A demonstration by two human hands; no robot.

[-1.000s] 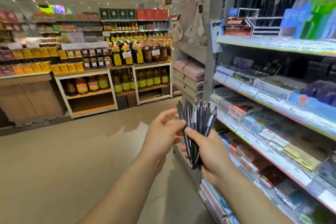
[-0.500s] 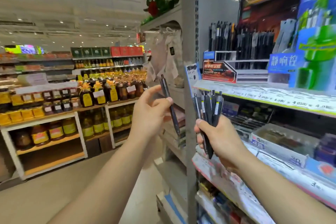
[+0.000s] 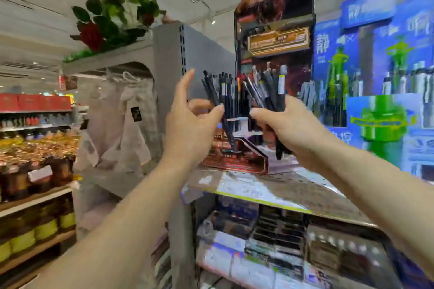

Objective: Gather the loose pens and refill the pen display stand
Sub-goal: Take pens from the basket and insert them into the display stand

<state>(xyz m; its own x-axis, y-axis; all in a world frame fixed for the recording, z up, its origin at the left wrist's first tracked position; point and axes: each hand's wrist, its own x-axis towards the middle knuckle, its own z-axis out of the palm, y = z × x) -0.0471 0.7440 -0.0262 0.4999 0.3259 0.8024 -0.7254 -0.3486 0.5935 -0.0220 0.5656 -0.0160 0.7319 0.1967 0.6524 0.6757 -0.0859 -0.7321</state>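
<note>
**Both hands raised at the pen stand**

The right hand (image 3: pixel 291 126) grips a fanned bundle of pens (image 3: pixel 270 91). The left hand (image 3: pixel 190 122) pinches a single pen (image 3: pixel 217 105) between thumb and forefinger, other fingers spread. Just behind stands the pen display stand (image 3: pixel 246 155) on the shelf (image 3: pixel 270 185).

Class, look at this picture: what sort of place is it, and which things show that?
Most likely a supermarket: a pen display stand on a shelf beside stocked bottles on racks across the aisle.

Your one head view, wide-angle, looking forward and slightly up, close on the pen display stand (image 3: pixel 237 148), shelf (image 3: pixel 270 191) at arm's reach
</note>
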